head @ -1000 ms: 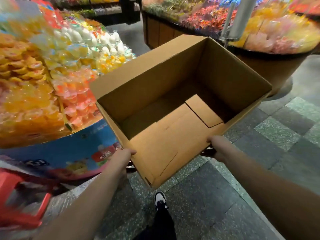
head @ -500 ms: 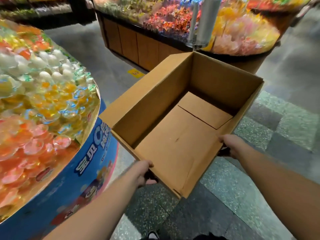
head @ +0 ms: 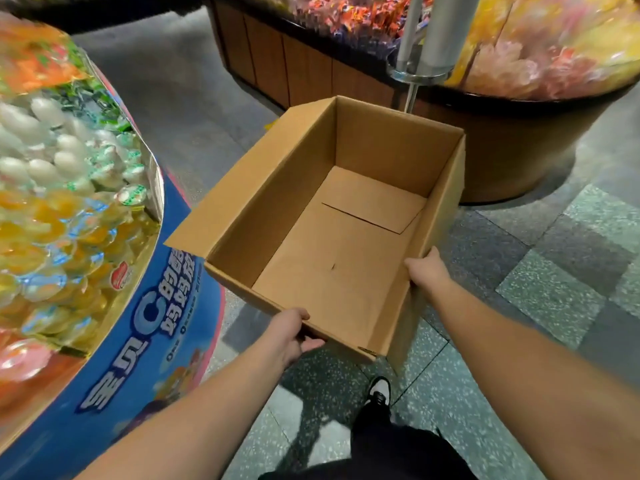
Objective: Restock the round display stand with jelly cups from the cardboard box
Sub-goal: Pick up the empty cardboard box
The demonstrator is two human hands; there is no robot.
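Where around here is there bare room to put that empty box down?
Bare floor lies between the round display stand and the wooden candy counter, and more tiles show right of the cardboard box. The stand's top is crowded with jelly cups.

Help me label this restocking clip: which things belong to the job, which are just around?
Job: box, empty, gripped by left hand and right hand; round stand; jelly cups.
Around: candy bin; pole.

Round display stand (head: 145, 341) blue skirt: white Chinese characters "宝贝C的酷妈妈"; smaller line unreadable.
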